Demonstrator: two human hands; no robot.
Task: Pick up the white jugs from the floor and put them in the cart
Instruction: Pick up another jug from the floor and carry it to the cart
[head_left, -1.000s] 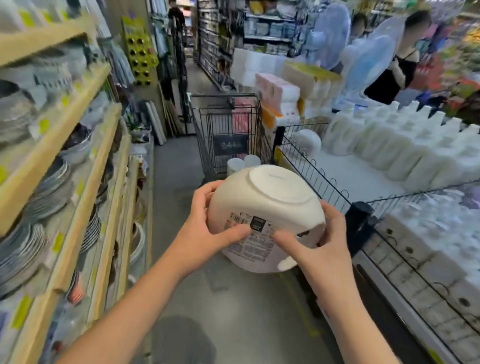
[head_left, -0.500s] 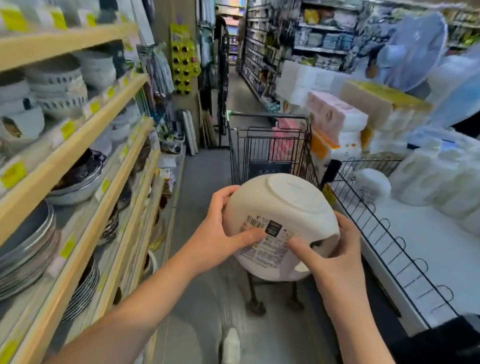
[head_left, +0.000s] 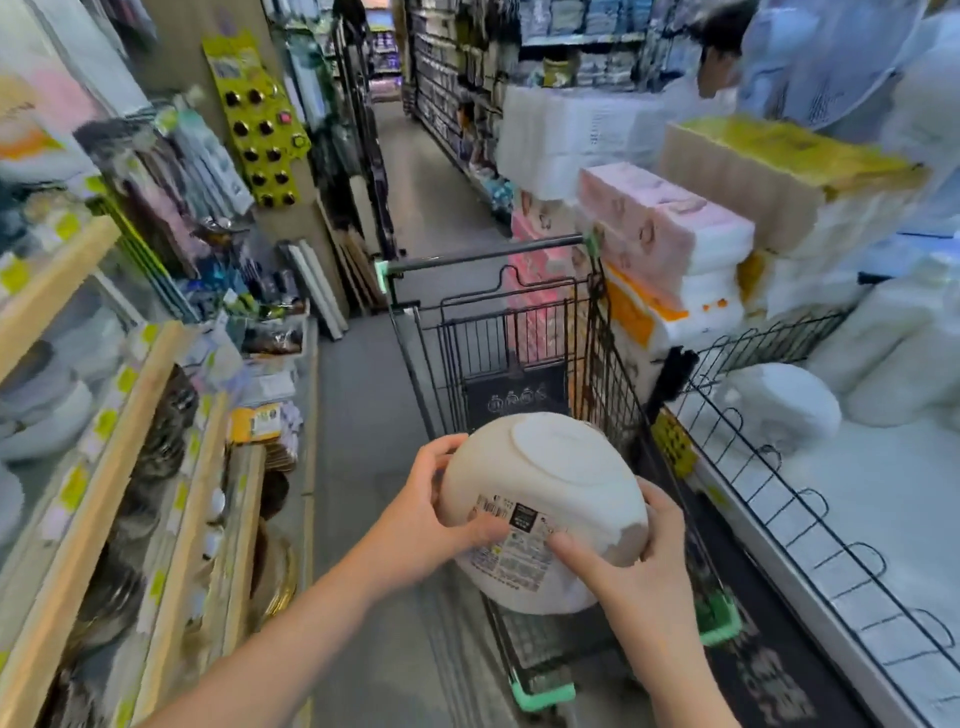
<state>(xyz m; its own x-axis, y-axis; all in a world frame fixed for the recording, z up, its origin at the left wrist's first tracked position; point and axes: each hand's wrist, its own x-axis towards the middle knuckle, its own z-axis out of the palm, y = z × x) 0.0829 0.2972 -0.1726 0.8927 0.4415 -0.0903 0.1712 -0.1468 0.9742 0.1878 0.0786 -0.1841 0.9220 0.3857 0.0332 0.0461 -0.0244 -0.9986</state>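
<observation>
The white jug (head_left: 540, 512) was off the floor and held in the air over the near end of the cart (head_left: 519, 364), tipped so that its flat base faced up and toward the camera and its printed label faced the person; held that way, it looked ready to be lowered bottom-last into the wire basket, though its neck and cap were hidden on the far, lower side. The left hand (head_left: 431, 519) clasped the jug's left flank, fingers curled round the far side and the thumb pressed across the label; the right hand (head_left: 639, 561) cupped the right lower side, thumb also on the label, fingers wrapped behind; both hands were partly closed, gripping the jug between them, probably because it was too broad and heavy for one. The cart stood lengthwise in the aisle, its handle at the far end; what already lay in it could not be made out. To the right, more white jugs (head_left: 893, 353) lay on a wire-fenced display (head_left: 753, 467); to the left ran wooden shelves (head_left: 78, 519) of dishes.
</observation>
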